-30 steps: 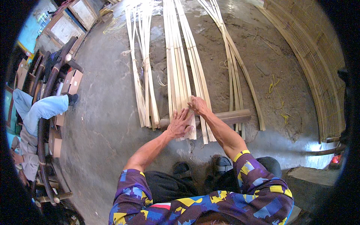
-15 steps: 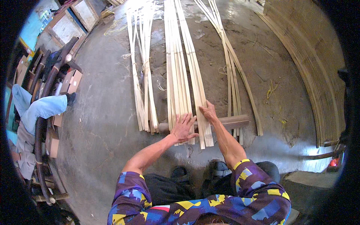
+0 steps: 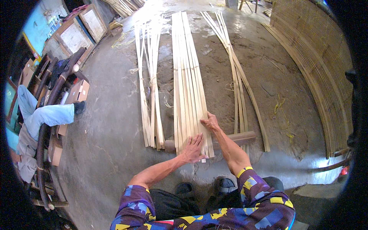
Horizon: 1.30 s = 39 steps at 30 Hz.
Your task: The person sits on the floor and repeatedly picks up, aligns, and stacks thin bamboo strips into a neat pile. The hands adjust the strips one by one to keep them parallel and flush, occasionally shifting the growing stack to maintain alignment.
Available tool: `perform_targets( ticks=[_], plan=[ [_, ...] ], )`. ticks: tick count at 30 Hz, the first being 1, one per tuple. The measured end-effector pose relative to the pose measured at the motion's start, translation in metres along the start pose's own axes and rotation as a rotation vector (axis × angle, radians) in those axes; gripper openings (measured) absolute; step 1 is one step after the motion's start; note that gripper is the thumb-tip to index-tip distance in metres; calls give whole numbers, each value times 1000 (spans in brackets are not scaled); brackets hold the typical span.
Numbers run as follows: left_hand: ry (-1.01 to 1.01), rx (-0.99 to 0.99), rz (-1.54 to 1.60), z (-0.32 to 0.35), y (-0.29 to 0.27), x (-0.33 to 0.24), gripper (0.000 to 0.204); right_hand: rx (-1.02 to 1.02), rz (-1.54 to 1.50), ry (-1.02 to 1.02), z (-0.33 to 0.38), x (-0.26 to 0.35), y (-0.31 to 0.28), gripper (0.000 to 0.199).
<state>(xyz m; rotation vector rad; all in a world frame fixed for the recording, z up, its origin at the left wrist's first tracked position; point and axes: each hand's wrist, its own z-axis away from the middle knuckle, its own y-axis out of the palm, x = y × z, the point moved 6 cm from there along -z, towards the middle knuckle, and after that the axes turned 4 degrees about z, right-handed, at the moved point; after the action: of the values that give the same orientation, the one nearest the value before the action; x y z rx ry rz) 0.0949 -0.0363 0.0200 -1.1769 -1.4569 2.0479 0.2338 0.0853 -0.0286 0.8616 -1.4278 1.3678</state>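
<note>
Several long pale strips, bamboo or split wood by their look (image 3: 186, 76), lie side by side in a flat band pointing away from me. Their near ends rest across a brown round pole (image 3: 245, 138) on the floor. My left hand (image 3: 193, 148) lies flat on top of the band near these ends, fingers spread. At the band's right edge my right hand (image 3: 211, 122) grips the outermost strips, its fingers bent against them; the undersides of the fingers are hidden.
To the left lie tied strip bundles (image 3: 151, 96); more loose strips (image 3: 239, 84) cross at the right. A large slatted mat (image 3: 306, 73) stands at the far right. At left, a person in light jeans (image 3: 50, 115) is by a dark pole frame (image 3: 48, 138) and cardboard boxes (image 3: 79, 91).
The strips at the right of the band have shifted left, closing the gap. My right hand moved with them, and the view has tilted slightly.
</note>
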Motion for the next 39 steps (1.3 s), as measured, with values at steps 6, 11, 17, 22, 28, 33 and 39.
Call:
perform_targets(
  ticks=[6,11,17,22,28,33,39],
  plan=[
    [49,-58,-82,3,-3,-6,100,63,-42,0,11,17,-6,46],
    [50,-46,-124,6,-4,-9,101,28,3,-27,13,20,-3,47],
    [36,-24,-77,3,-8,-4,100,1,108,21,9,10,-3,49],
    [50,-65,-114,1,-8,-3,99,-50,97,31,13,9,-3,50],
    [26,-66,-157,-2,-2,-1,96,-58,65,85,32,10,-3,45],
    [-1,-56,-130,-3,5,3,93,-40,98,68,35,13,-4,43],
    [-31,-46,-123,-8,5,7,88,-43,193,39,41,21,-9,45]
  ],
)
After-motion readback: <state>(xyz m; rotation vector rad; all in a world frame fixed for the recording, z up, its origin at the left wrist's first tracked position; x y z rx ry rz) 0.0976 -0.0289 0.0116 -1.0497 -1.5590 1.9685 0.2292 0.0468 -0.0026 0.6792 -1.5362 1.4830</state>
